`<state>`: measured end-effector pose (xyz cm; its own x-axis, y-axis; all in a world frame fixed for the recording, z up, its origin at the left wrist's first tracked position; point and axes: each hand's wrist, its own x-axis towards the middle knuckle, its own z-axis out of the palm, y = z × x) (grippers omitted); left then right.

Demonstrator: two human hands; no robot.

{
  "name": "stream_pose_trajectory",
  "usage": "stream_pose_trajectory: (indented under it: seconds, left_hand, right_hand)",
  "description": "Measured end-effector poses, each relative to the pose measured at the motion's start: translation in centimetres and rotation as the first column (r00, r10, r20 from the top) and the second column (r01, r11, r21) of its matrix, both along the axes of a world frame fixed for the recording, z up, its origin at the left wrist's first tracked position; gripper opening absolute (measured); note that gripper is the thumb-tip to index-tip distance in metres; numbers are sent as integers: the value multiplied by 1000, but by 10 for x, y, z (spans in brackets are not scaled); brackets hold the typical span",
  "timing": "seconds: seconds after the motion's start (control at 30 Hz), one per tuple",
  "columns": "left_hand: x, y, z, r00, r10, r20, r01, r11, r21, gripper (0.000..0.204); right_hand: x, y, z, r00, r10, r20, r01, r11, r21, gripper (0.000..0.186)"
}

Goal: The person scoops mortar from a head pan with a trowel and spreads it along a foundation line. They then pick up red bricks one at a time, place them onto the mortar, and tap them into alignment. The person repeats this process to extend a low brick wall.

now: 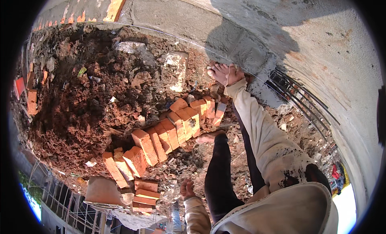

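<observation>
At far left, a loose brick (31, 102) lies on the dirt (80, 113). Next comes a tan slab (102, 190); whether it is a container is unclear. Above, one brick (115, 8) lies on the mortar ledge (169, 12). A small brick stack (145, 195) sits below a slanting brick row (161, 139) on the dirt. The left hand (187, 188) hangs near the stack, fingers curled; I cannot tell if it grips anything. The right hand (227, 74), fingers bent, is beside wet mortar (249, 53); its grip is unclear. Steel bars (297, 97) protrude further right.
</observation>
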<state>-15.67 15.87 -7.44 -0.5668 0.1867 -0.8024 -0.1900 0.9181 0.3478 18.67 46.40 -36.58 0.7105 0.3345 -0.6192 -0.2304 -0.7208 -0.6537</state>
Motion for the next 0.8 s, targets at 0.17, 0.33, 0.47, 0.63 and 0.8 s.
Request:
stream_pose_trajectory:
  seconds: [0.17,0.33,0.47,0.63,0.8]
  left_hand:
    - [1,-2,-5,999,-35,22,36,997,-68,30]
    - [-3,0,-10,998,-43,40,44,999,-26,29]
    - [-14,-6,-9,999,-1,40,0,1000,26,26]
    - [2,3,-19,999,9,46,-6,998,-64,27]
    - [-1,3,-13,999,40,24,-38,996,-83,29]
  right_hand:
    - [15,8,-6,686,666,294,-704,709,37,43]
    - [14,5,-41,814,537,224,-513,844,-160,43]
    - [56,-66,-43,905,414,95,-408,910,-78,40]
    - [73,-49,-54,668,693,271,-664,719,-205,58]
    - [11,39,-33,959,284,8,-284,958,40,64]
